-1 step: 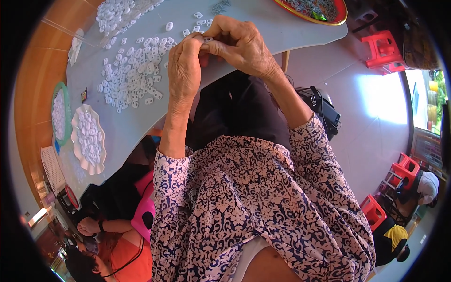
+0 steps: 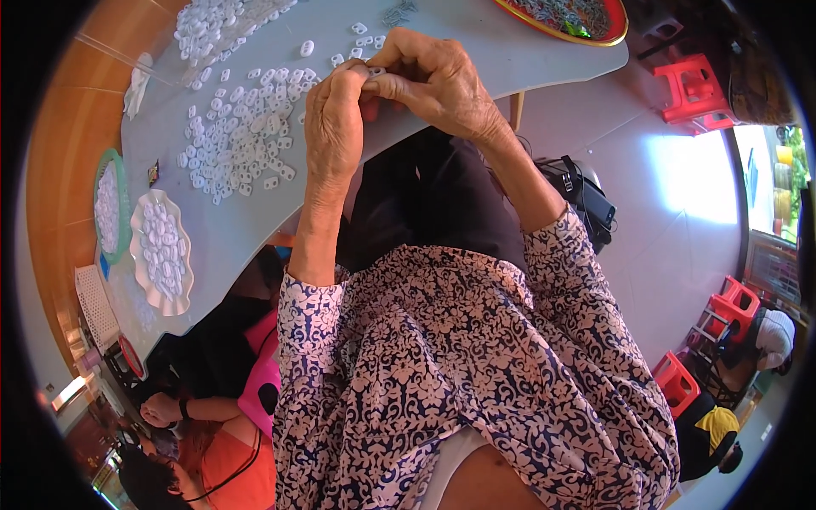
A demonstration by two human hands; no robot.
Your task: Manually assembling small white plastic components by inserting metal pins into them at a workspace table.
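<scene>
Over the table's near edge, my left hand (image 2: 334,119) and my right hand (image 2: 433,81) meet with fingertips pinched together. Between them sits a small white plastic piece (image 2: 376,72) with dark holes, mostly covered by the fingers. Both hands are closed on it. Just beyond the fingertips lie a few loose white pieces (image 2: 359,29) of similar look. Left of my left hand spreads a wide scatter of white oval plastic pieces (image 2: 242,127), some with two holes.
A red-rimmed tray (image 2: 619,38) of small grey metal parts stands at the far right of the grey table (image 2: 501,64). At left are a scalloped dish (image 2: 138,246) and a green basket (image 2: 119,161) of white pieces. A co-worker (image 2: 225,459) sits lower left; red stools (image 2: 693,89) stand right.
</scene>
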